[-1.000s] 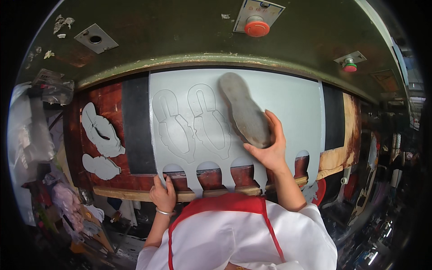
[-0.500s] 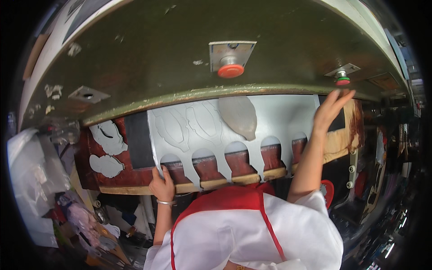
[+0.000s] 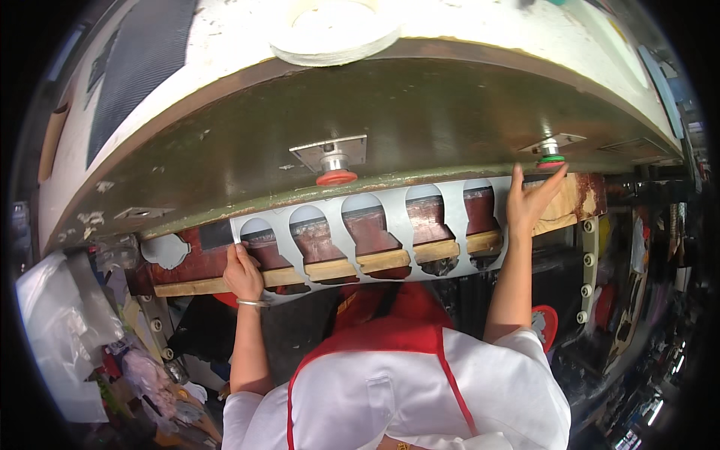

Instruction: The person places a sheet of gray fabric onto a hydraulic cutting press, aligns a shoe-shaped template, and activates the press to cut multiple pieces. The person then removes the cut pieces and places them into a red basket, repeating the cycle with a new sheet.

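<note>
A pale grey sheet [image 3: 336, 225] with a row of shoe-sole-shaped cutouts lies over the red-brown board and hangs past its front edge toward my body. My left hand [image 3: 244, 274] is closed in a pinch on the sheet's left edge. At the sheet's right end, my right hand [image 3: 527, 206] is raised with thumb and fingers apart. Its fingertips are at the green-and-red push button [image 3: 551, 160] under the press beam; whether they press it I cannot tell. The sheet's far part is hidden beneath the beam.
The dark green press beam [image 3: 420, 112] spans the far side, with a red mushroom button [image 3: 336, 178]. A white roll [image 3: 337, 52] sits on top. A grey cut piece [image 3: 166, 251] lies on the board's left. Plastic bags [image 3: 67, 330] are at far left.
The sheet has come nearer my body, its cutouts now overhanging the board's edge. My right fingers have spread at the button. The view has tilted; the brown sole-shaped piece is out of sight.
</note>
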`<state>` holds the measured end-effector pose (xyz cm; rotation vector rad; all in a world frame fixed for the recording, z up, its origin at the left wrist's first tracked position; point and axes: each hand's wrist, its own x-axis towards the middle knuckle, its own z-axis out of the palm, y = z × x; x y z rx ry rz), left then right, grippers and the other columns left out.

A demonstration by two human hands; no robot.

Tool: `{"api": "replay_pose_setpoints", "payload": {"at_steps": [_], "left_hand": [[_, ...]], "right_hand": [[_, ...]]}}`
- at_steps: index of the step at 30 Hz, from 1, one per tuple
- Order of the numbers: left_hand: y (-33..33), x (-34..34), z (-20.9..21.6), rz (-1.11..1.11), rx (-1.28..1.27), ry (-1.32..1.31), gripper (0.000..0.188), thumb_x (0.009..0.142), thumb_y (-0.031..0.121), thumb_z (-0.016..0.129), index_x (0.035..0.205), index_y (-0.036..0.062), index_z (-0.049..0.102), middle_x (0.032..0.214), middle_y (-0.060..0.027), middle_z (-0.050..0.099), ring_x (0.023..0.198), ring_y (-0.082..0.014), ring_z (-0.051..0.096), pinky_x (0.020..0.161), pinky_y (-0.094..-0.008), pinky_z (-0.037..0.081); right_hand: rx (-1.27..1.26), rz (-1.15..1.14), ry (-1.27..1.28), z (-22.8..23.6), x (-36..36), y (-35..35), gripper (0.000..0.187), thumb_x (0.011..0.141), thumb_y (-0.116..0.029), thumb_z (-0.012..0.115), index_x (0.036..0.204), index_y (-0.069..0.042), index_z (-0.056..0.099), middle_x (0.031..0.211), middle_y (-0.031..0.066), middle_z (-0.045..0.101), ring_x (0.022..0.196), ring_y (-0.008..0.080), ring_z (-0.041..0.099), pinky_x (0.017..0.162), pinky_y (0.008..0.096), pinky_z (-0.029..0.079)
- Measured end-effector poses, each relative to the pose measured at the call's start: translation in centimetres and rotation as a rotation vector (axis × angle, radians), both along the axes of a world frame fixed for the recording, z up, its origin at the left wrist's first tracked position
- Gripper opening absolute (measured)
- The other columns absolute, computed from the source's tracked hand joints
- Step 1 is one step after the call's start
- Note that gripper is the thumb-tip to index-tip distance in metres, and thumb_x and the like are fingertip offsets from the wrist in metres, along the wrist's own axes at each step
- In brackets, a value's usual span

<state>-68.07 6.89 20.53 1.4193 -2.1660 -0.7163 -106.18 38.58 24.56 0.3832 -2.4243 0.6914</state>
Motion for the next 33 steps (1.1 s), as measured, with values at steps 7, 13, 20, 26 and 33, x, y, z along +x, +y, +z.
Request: {"api": "replay_pose_setpoints", "payload": {"at_steps": [7,13,20,26,33], "left_hand": [[0.6,0.7,-0.4,0.009,-0.031,0.008,0.035,0.097,0.027,0.046,0.073,0.0025,0.052,0.052,-0.012,0.055,0.048,-0.0248,0.058,0.048,-0.0373,0.043],[4.4,3.6,-0.1,0.008,0.015,0.124,0.031,0.098,0.023,0.044,0.075,0.0029,0.05,0.053,-0.0107,0.052,0.047,-0.0223,0.056,0.048,-0.0351,0.042],[9.5,9.1,1.7,-0.012,0.229,0.045,0.024,0.096,0.027,0.049,0.094,0.0042,0.055,0.05,-0.0076,0.054,0.046,-0.0202,0.058,0.048,-0.0335,0.044],[14.3,13.0,1.6,0.048,0.187,-0.108,0.028,0.093,0.029,0.053,0.105,0.0039,0.055,0.05,-0.0094,0.056,0.046,-0.0263,0.059,0.048,-0.0365,0.044],[16.0,17.1,-0.9,-0.073,-0.007,-0.159,0.038,0.095,0.032,0.052,0.114,-0.0015,0.052,0.053,-0.0108,0.054,0.045,-0.0242,0.054,0.046,-0.0355,0.039]], "right_hand": [[0.012,-0.129,-0.437,-4.3,2.0,5.2,0.037,0.085,-0.028,0.063,0.103,0.004,0.064,0.084,0.0248,0.066,0.08,0.0343,0.066,0.073,0.0403,0.049],[-0.307,-0.015,-0.463,-2.6,5.2,8.0,0.028,0.087,-0.019,0.06,0.102,0.004,0.065,0.094,0.0213,0.067,0.091,0.035,0.063,0.08,0.0419,0.047],[0.034,0.746,-0.395,-2.2,17.0,-4.0,0.088,0.064,-0.026,0.081,0.136,-0.002,0.036,0.134,0.0256,0.04,0.133,0.0453,0.026,0.107,0.0495,0.029],[-0.185,0.673,-0.374,-1.2,22.3,-4.6,0.082,0.056,-0.016,0.085,0.128,-0.001,0.048,0.126,0.0243,0.048,0.122,0.041,0.043,0.102,0.0465,0.037],[-0.34,0.517,-0.71,2.1,18.8,2.2,0.081,0.057,-0.008,0.085,0.128,-0.002,0.047,0.124,0.0175,0.053,0.113,0.0284,0.053,0.095,0.036,0.044]]}}
